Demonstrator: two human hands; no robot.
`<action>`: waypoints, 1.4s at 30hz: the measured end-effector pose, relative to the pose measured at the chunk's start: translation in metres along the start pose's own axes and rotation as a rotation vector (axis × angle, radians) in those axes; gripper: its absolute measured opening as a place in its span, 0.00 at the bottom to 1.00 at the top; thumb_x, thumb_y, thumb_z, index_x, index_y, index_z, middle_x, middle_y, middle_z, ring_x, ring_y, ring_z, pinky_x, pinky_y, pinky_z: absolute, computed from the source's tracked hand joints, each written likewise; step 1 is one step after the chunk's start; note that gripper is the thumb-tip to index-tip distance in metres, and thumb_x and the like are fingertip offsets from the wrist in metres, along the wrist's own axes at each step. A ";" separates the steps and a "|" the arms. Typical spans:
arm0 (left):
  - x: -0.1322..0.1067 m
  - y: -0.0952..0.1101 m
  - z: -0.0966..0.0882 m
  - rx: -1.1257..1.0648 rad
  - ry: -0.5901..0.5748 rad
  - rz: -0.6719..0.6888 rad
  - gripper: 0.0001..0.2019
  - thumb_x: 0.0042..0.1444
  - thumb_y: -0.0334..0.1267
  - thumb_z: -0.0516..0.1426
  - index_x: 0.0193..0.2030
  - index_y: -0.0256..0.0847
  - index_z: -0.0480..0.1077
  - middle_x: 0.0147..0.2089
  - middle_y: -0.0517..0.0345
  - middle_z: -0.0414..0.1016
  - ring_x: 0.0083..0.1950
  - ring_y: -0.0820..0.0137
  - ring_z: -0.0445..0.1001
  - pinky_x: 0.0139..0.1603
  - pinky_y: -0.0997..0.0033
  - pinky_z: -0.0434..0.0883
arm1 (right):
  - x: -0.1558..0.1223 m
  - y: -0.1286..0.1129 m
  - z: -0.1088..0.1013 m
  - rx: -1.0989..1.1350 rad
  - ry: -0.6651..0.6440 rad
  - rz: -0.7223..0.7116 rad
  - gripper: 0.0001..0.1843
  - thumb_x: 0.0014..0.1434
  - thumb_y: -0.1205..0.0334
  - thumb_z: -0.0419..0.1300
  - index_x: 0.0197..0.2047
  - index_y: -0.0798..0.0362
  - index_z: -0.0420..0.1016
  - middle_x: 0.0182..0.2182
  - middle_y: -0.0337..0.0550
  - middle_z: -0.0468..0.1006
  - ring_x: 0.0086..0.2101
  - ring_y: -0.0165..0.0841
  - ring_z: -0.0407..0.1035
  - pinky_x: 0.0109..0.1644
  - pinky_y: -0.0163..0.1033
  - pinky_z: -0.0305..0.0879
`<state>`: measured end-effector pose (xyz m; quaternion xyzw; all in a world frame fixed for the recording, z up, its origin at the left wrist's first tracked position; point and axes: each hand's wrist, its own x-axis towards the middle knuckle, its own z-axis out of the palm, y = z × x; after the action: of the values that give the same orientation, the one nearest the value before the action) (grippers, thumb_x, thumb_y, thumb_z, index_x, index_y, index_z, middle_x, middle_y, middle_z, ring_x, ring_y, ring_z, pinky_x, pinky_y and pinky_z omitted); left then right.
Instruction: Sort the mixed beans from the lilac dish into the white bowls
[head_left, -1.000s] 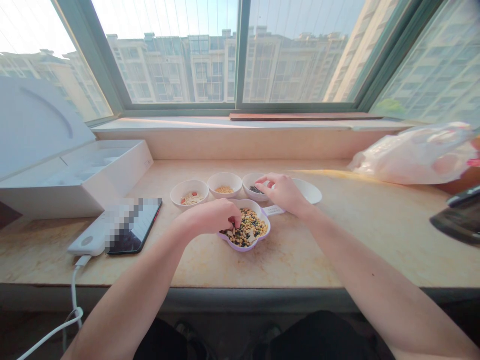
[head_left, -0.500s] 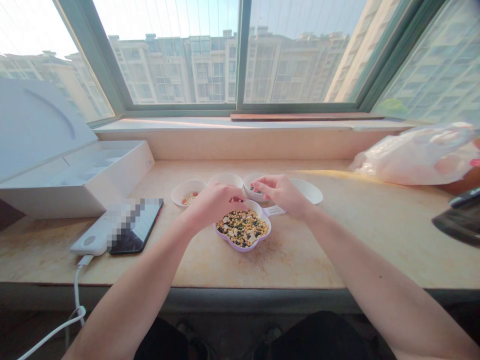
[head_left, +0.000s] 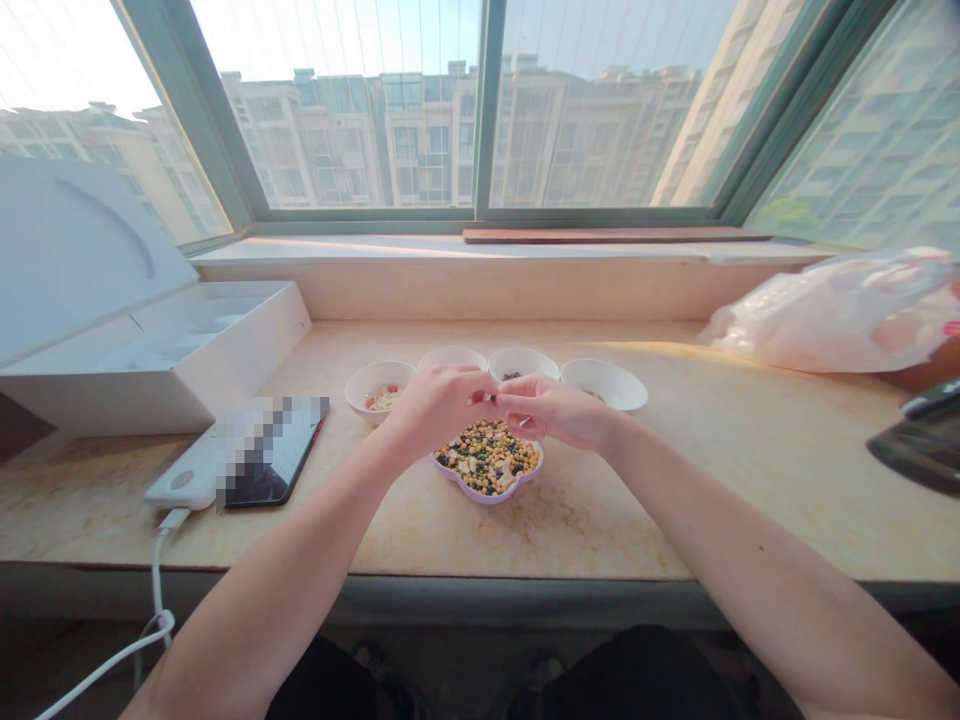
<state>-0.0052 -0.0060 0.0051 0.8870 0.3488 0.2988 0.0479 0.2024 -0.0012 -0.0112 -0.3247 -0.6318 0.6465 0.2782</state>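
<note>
stone sill (head_left: 600, 520); left hand (head_left: 439, 408), right hand (head_left: 555, 412) meet above bean dish (head_left: 487, 462); bowls (head_left: 604, 384) behind

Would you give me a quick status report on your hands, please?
Left hand, right hand: fingertips meeting above lilac bean dish. Nothing in the way.

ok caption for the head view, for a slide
Left hand and right hand meet above a dish of mixed beans, white bowls behind

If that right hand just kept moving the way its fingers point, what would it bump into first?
Most likely the left hand: the right hand's fingertips point straight at it, above the purple dish of beans, though depth is hard to judge from this view.
</note>
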 end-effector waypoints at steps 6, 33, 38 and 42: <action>-0.001 0.001 0.000 -0.057 -0.007 -0.022 0.09 0.63 0.40 0.64 0.48 0.44 0.80 0.35 0.60 0.81 0.36 0.71 0.77 0.40 0.71 0.69 | 0.000 0.000 -0.002 -0.031 0.094 -0.011 0.20 0.55 0.45 0.72 0.35 0.54 0.79 0.21 0.32 0.63 0.22 0.24 0.50 0.23 0.33 0.42; -0.010 0.005 0.009 0.208 -0.575 0.021 0.11 0.57 0.25 0.55 0.39 0.40 0.78 0.49 0.51 0.81 0.50 0.63 0.79 0.49 0.69 0.75 | 0.005 0.009 -0.035 -0.957 0.877 -0.207 0.12 0.63 0.62 0.62 0.46 0.54 0.85 0.42 0.51 0.85 0.33 0.37 0.72 0.44 0.45 0.70; -0.005 0.000 0.015 0.190 -0.576 0.034 0.12 0.62 0.27 0.53 0.34 0.40 0.77 0.45 0.53 0.82 0.47 0.65 0.79 0.49 0.69 0.74 | 0.004 0.006 -0.024 -0.942 0.748 -0.215 0.10 0.63 0.59 0.63 0.43 0.53 0.85 0.40 0.48 0.85 0.32 0.36 0.70 0.43 0.44 0.68; -0.005 0.001 0.012 0.166 -0.548 -0.007 0.14 0.63 0.28 0.53 0.32 0.42 0.78 0.40 0.55 0.82 0.42 0.66 0.79 0.44 0.70 0.73 | 0.005 0.008 -0.021 -0.955 0.673 -0.240 0.11 0.64 0.59 0.63 0.44 0.53 0.85 0.40 0.47 0.84 0.31 0.35 0.69 0.40 0.43 0.67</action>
<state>0.0000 -0.0085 -0.0070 0.9344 0.3490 0.0183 0.0687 0.2158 0.0154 -0.0191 -0.5274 -0.7619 0.1166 0.3575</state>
